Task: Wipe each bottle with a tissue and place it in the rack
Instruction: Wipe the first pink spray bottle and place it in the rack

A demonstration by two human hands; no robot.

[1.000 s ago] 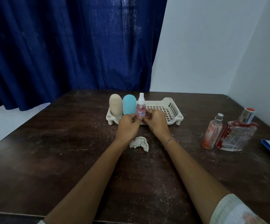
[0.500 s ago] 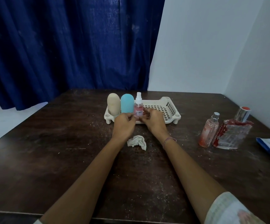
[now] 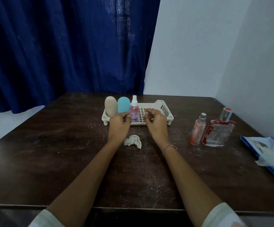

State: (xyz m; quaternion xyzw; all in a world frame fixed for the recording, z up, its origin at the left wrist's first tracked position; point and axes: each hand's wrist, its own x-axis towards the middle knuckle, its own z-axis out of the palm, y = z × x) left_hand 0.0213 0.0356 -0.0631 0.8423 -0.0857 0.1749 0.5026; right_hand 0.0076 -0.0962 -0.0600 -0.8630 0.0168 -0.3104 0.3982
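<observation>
Pink spray bottle [image 3: 134, 112] stands upright in the rack [image 3: 164, 108], third in a row after a beige bottle [image 3: 110, 105] and a blue bottle [image 3: 123, 105]. All three sit at the rack's left end, side by side.

Left hand [image 3: 119, 124] is in front of the rack, with its curled fingertips at the spray bottle's left side. Whether they touch or pinch the bottle cannot be told. Right hand [image 3: 156, 124] is just to the right of the bottle and apart from it, its fingers loosely curled and gripping nothing. A thread band circles the right wrist.

Crumpled tissue [image 3: 132, 141] lies on the table [image 3: 51, 153] between the two wrists, nearer the person than the rack and touching neither hand.

Two bottles stand outside the rack, well to the right of the right hand: a slim pink perfume bottle [image 3: 197, 130] and, touching or just beside it, a square red-marked bottle [image 3: 218, 133] with a silver cap.

Open room: the right half of the rack's grid floor is unoccupied. Bare table lies between the rack and the two perfume bottles. A blue tissue pack [image 3: 267, 153] lies at the right table edge, with the wall [image 3: 256, 71] just behind it. The rack sits toward the far edge, before a blue curtain [image 3: 67, 46].
</observation>
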